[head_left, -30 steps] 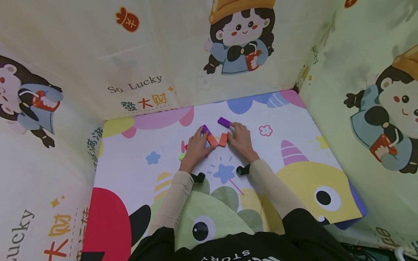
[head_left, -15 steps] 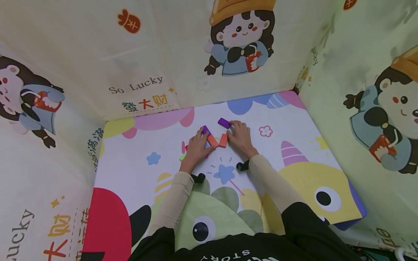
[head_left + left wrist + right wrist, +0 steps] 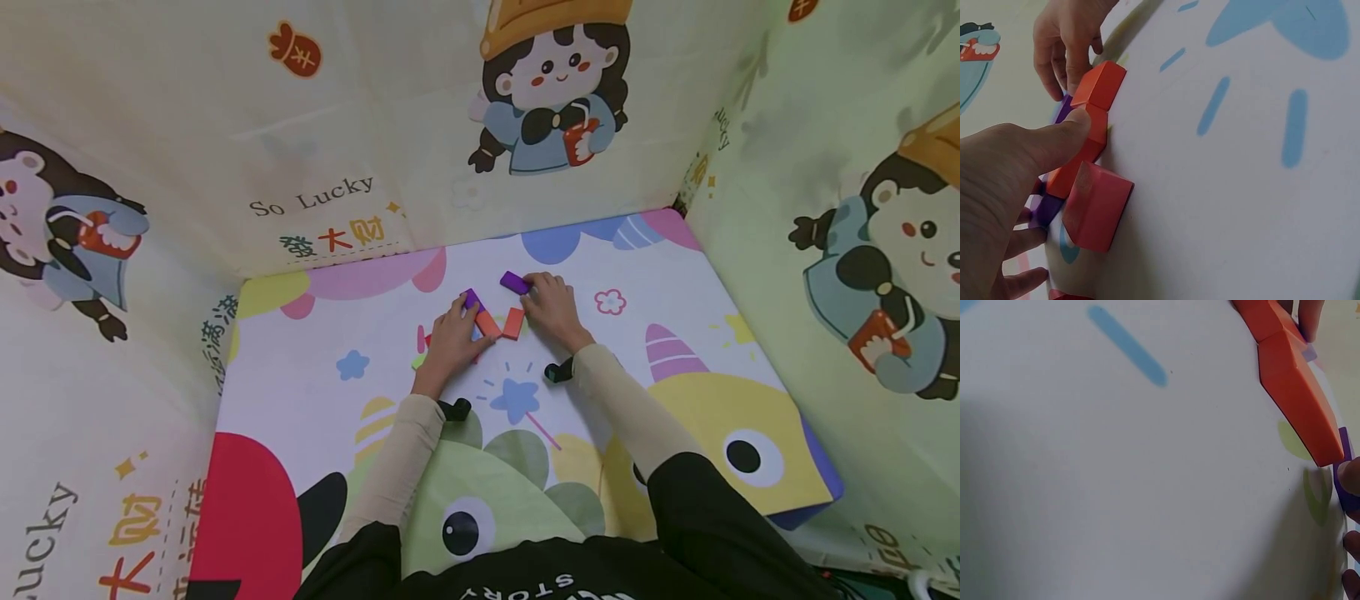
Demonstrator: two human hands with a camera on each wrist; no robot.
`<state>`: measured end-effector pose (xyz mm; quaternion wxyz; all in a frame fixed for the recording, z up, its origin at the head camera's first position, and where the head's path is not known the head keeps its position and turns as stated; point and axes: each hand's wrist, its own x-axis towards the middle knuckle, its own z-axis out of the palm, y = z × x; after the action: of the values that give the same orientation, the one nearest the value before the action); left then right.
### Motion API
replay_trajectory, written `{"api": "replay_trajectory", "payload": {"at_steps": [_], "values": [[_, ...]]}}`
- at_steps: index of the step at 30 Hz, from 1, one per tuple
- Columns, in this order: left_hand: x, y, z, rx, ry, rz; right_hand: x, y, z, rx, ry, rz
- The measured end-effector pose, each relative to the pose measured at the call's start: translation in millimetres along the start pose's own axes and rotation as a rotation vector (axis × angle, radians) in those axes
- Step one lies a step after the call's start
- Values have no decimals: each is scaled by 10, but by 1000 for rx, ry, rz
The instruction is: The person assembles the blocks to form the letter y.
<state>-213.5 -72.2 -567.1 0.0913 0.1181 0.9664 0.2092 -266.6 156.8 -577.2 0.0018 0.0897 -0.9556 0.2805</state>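
Note:
My left hand [image 3: 450,337] spans a joined row of blocks. Its thumb lies on an orange block [image 3: 487,323] and its fingertips touch a purple block [image 3: 471,300] at the far end. A second orange block [image 3: 513,323] meets the near end of that row at an angle, forming a V shape. My right hand [image 3: 552,310] pinches the right end of another purple block [image 3: 513,282], which lies apart, farther back. In the right wrist view its thumb rests on this purple block [image 3: 1345,487], beside the orange block [image 3: 1300,394].
Beside the left hand, a red block [image 3: 1099,209] stands close to the row in the left wrist view. More red and green pieces [image 3: 418,360] are partly hidden by that hand. Cartoon-printed cloth [image 3: 555,367] covers the table; printed curtains [image 3: 420,125] rise at the back and sides.
My right hand has shifted slightly forward, its thumb leaving the side of the angled orange block and coming to the far purple block. The left hand and the blocks look unmoved.

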Motion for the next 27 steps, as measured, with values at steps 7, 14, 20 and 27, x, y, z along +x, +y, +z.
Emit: {"api": "replay_trajectory", "payload": {"at_steps": [7,14,20,27], "values": [[-2,-7,-19,2,-2,-5,40,24,-11,3,-9,-18],[16,-23,10,18,3,9,69,36,-36,2,-24,-1],[23,-36,33,7,14,15,93,66,-77,-26,-55,-21],[12,-36,30,16,15,20,142,116,-101,-52,-55,-89]]}}
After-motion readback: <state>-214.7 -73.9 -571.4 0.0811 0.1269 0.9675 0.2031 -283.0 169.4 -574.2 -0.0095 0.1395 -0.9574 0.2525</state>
